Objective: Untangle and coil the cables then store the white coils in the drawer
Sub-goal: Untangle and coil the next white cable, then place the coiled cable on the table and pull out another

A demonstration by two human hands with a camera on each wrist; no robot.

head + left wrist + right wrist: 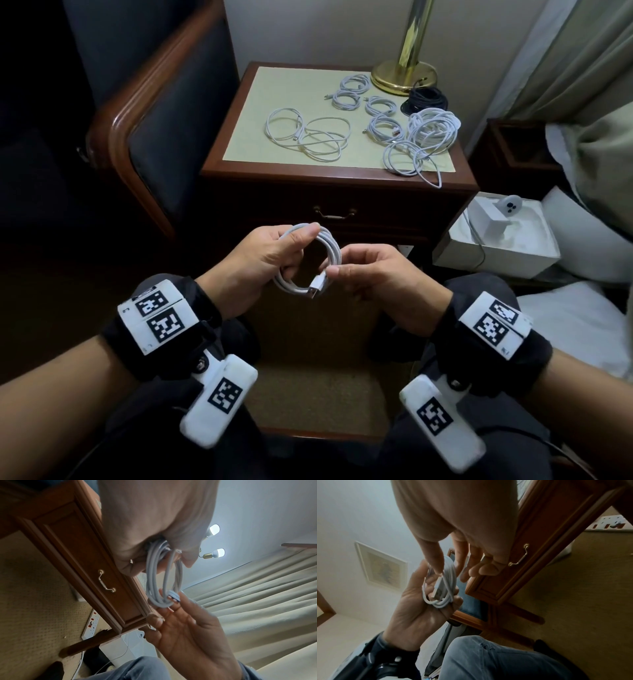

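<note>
I've got a smooth white round-section cable coil [310, 262] held up in front of the closed wooden drawer [334, 214], between both hands. My left hand [263, 258] has thumb on top and fingers curled through the loop, clamping the turns. My right hand [371, 270] pinches the cable just behind the white USB plug with its metal tip [317, 287], thumb and forefinger together, other fingers loosely curled. In the right wrist view the plug [437, 589] lies across the inside of the loop.

On the dark wooden nightstand with a pale green inset top [260, 113]: four small tight white coils [364, 106], one loose white cable in wide flat loops [306, 135], and a bulky white tangle [423, 140] at the right front edge, one loop hanging over the edge. A black coil [424, 101] sits beside the polished brass lamp base [404, 75].

The drawer front is raised-panel wood with a brass bail handle [334, 213].

Black-and-white square marker tags on white blocks strapped to both wrists; no readable writing anywhere.

Room: beige looped carpet [34, 601], a white power strip with red switches [91, 623] on the floor, a padded dark blue chair with a wood frame [164, 113] to the left, pale pleated curtains [257, 595] to the right, an open white box [503, 240] beside the nightstand.
</note>
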